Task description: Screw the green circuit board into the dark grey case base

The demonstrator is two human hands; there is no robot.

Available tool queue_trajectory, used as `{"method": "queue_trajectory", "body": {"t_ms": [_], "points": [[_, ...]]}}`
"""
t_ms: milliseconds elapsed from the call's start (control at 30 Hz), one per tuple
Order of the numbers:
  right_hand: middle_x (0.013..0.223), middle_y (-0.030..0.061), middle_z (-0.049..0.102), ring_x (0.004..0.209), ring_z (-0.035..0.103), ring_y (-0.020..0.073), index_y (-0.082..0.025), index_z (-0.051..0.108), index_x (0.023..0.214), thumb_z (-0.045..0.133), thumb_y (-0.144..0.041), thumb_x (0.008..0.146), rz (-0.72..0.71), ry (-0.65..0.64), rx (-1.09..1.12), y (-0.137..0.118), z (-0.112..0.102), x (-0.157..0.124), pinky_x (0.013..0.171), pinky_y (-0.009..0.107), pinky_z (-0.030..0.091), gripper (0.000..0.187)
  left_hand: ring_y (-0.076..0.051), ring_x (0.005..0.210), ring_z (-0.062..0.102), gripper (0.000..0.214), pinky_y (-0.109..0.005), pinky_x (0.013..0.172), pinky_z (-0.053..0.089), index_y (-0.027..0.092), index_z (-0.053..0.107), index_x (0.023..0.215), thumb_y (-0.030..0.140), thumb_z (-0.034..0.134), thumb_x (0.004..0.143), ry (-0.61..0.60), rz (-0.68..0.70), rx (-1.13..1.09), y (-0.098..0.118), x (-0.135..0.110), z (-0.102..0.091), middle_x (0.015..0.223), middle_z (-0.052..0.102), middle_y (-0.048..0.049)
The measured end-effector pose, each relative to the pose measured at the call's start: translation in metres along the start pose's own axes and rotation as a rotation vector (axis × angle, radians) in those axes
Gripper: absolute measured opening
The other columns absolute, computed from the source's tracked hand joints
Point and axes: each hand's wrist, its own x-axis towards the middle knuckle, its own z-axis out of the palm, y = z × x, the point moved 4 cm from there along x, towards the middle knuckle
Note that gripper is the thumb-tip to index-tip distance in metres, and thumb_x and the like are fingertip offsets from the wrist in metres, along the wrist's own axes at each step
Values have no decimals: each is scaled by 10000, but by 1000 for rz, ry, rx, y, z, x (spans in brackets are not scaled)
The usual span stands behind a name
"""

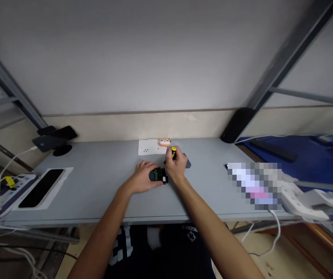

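Observation:
My left hand (pixel 143 176) rests on the grey table (pixel 102 182) with its fingers curled against a small black device with a green circuit board (pixel 158 175). My right hand (pixel 175 166) is closed round a screwdriver with a yellow-and-black handle (pixel 173 152), held upright over the device. The tip is hidden behind my fingers. A dark flat part (pixel 187 162) lies just right of that hand.
A white sheet (pixel 149 147) with tiny dark specks and a small orange object (pixel 164 142) lie behind the hands. At the left are a phone stand (pixel 54 139), a black phone on a white tray (pixel 41 188) and a power strip (pixel 9 184). Another power strip (pixel 302 199) and a blue mat (pixel 306 155) sit at the right.

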Motion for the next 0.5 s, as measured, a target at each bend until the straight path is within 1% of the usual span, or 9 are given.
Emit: {"method": "queue_trajectory", "body": {"t_ms": [233, 367, 500], "points": [[621, -35, 506, 559, 435, 134, -221, 538, 768, 515, -411, 984, 3, -20, 6, -1, -1, 0, 599, 278, 320, 288, -320, 1204, 512, 498, -472, 1056, 395, 329, 663, 1232, 420, 842, 776, 5, 11, 4, 0, 0, 1, 1232, 667, -33], [603, -37, 490, 553, 432, 144, -230, 532, 780, 487, -444, 1000, 35, -116, 44, 1, 2, 2, 596, 282, 314, 310, -315, 1201, 518, 493, -465, 1048, 397, 324, 663, 1229, 423, 844, 780, 5, 7, 9, -1, 0, 1, 1239, 667, -31], [600, -32, 505, 569, 472, 159, -234, 544, 820, 427, -469, 1028, 67, -203, 58, 5, 4, 7, 602, 285, 327, 335, -313, 1219, 507, 504, -467, 1071, 381, 319, 656, 1241, 441, 839, 787, 2, 16, 17, -1, 0, 2, 1266, 660, -29]]}}
